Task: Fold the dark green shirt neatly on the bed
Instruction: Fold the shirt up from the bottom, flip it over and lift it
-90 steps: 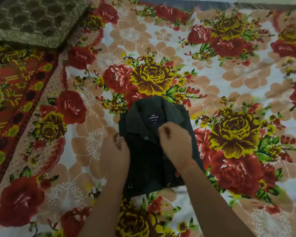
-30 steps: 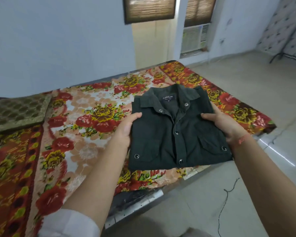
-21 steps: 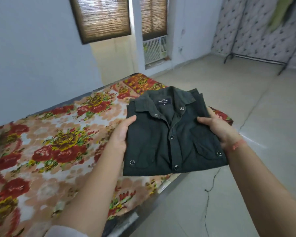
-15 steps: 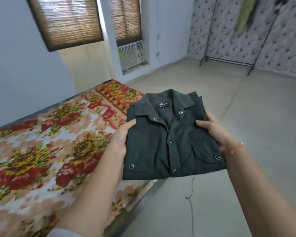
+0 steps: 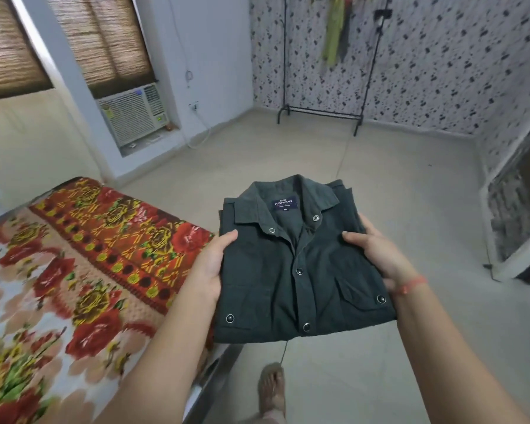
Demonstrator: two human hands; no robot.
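Now we hold the folded shirt [image 5: 297, 270] flat in the air between our two hands. The left hand [image 5: 210, 264] grips its left edge and the right hand [image 5: 380, 255] grips its right edge, thumbs on top and the other fingers tucked under, mostly out of sight. The shirt hangs over the floor [image 5: 410, 209], not on the bed [image 5: 74, 255]. Its collar [image 5: 288, 194] points away from us and the bed lies off to our left, closest to the left hand, so we think it must swing left to land there.
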